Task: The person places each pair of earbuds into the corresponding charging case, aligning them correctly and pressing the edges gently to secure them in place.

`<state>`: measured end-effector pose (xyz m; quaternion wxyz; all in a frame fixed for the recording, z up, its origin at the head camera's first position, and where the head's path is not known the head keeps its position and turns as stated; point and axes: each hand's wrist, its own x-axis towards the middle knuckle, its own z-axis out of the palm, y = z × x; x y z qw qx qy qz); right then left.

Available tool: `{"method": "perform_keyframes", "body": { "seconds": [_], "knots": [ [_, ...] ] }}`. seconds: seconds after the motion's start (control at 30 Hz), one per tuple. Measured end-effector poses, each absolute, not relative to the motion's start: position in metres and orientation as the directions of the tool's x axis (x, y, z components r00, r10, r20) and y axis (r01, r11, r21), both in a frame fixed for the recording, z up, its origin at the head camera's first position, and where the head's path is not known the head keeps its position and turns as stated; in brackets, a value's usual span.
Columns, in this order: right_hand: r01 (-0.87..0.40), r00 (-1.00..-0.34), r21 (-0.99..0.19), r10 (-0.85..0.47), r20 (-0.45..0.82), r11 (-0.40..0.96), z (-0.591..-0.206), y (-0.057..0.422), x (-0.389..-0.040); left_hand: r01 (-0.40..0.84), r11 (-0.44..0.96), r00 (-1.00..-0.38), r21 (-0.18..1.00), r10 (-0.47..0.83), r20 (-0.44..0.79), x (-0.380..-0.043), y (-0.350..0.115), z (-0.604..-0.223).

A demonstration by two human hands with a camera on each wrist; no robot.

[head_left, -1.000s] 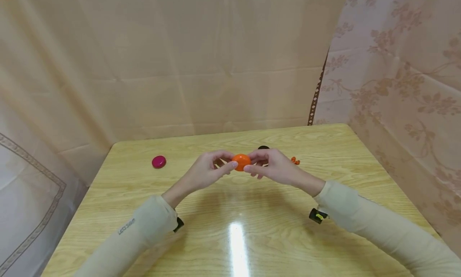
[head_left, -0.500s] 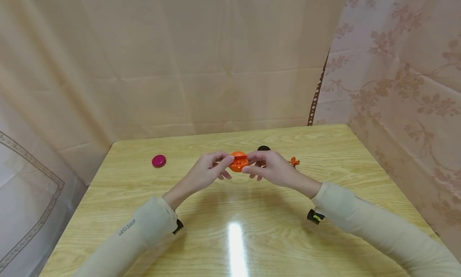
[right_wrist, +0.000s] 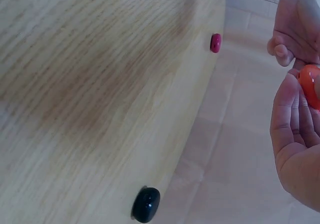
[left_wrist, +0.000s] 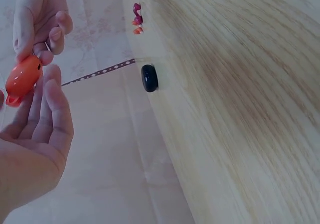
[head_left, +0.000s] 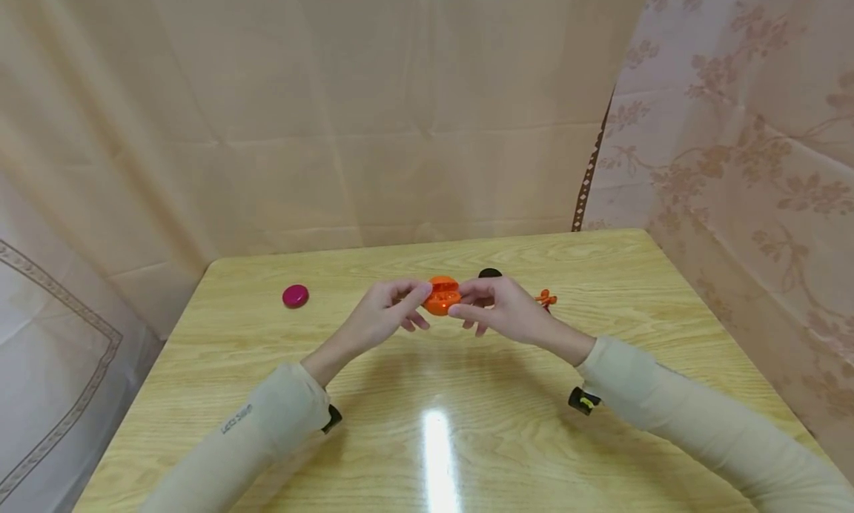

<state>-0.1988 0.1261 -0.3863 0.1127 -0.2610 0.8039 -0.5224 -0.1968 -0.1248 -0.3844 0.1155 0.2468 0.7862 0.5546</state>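
An orange earbud case (head_left: 442, 302), its lid raised, is held above the table between both hands. My left hand (head_left: 385, 314) pinches its left side, thumb at the lid's edge. The right hand (head_left: 502, 310) grips the other side with thumb and fingers. Slots show inside the case, but whether anything sits in them is too small to tell. In the left wrist view the rounded orange shell (left_wrist: 25, 78) lies between the fingertips of the two hands. Behind my right hand lie orange earbuds (head_left: 545, 298), partly covered by it; magenta ones (left_wrist: 137, 12) appear beside them in the left wrist view.
A magenta round case (head_left: 296, 296) rests at the left of the wooden table (head_left: 373, 439). Toward the back, a black round case (head_left: 490, 273) stands just beyond my right hand. Curtains (head_left: 320, 113) hang behind the table and at its sides.
The orange case has gone from closed to lid up, its inside now facing me. My left thumb has moved up to the lid. Both hands stay in nearly the same place.
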Motion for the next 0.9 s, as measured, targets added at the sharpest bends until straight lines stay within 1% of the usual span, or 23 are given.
{"method": "perform_keyframes", "body": {
  "seconds": [0.17, 0.23, 0.37, 0.5, 0.7, 0.9],
  "knots": [
    [-0.248, -0.852, -0.920, -0.521, 0.059, 0.303, -0.389, 0.128, -0.200, 0.274, 0.277, -0.823, 0.921, 0.563, 0.076, -0.195, -0.125, -0.389],
    [-0.232, -0.856, -0.926, -0.514, 0.049, 0.299, -0.390, 0.129, -0.200, 0.289, 0.272, -0.818, 0.918, 0.569, 0.089, -0.195, -0.124, -0.390],
    [-0.215, -0.863, -0.931, -0.504, 0.039, 0.296, -0.390, 0.129, -0.199, 0.309, 0.271, -0.819, 0.912, 0.563, 0.110, -0.195, -0.122, -0.392],
    [-0.224, -0.861, -0.927, -0.506, 0.044, 0.301, -0.390, 0.130, -0.199, 0.309, 0.272, -0.821, 0.911, 0.560, 0.112, -0.195, -0.121, -0.392],
    [-0.312, -0.821, -0.879, -0.567, 0.060, 0.359, -0.392, 0.139, -0.204, 0.292, 0.292, -0.836, 0.910, 0.540, 0.095, -0.194, -0.121, -0.392],
    [-0.481, -0.766, -0.741, -0.635, 0.096, 0.469, -0.392, 0.168, -0.222, 0.290, 0.305, -0.841, 0.907, 0.534, 0.089, -0.194, -0.125, -0.393]
  ]
}}
